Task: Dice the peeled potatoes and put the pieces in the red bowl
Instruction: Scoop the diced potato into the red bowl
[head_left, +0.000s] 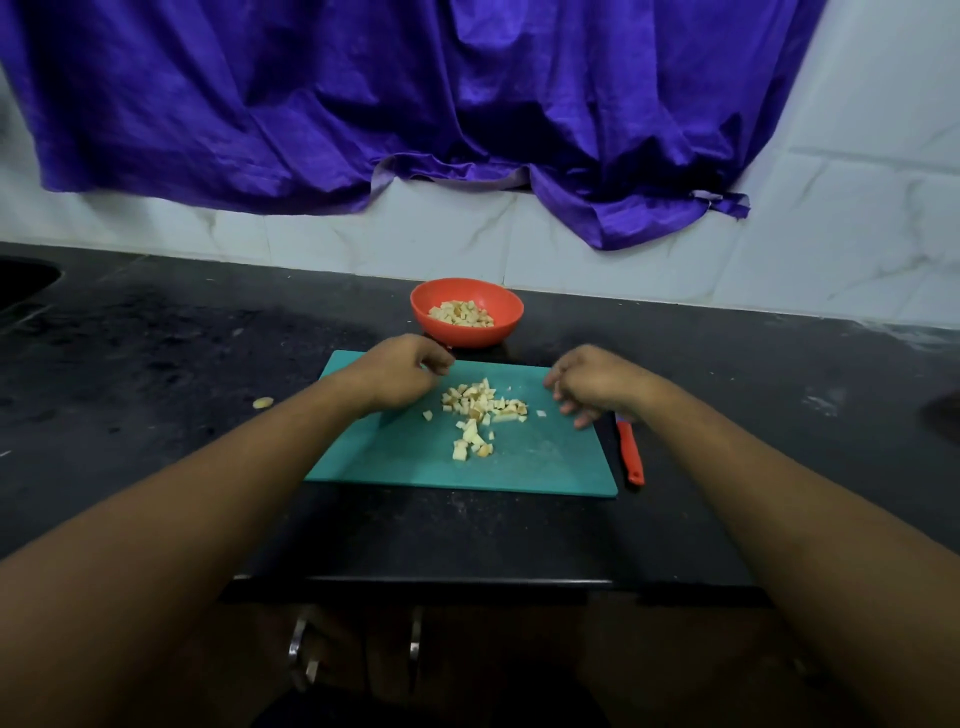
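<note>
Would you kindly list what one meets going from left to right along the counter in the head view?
Stray potato piece, left hand, pile of diced potato, right hand, red-handled knife. The red bowl and cutting board overlap these, so I leave them out.

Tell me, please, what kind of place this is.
Probably a home kitchen: a black stone counter against white wall tiles, a teal plastic cutting board with diced potato pieces, and metal cupboard handles below.
</note>
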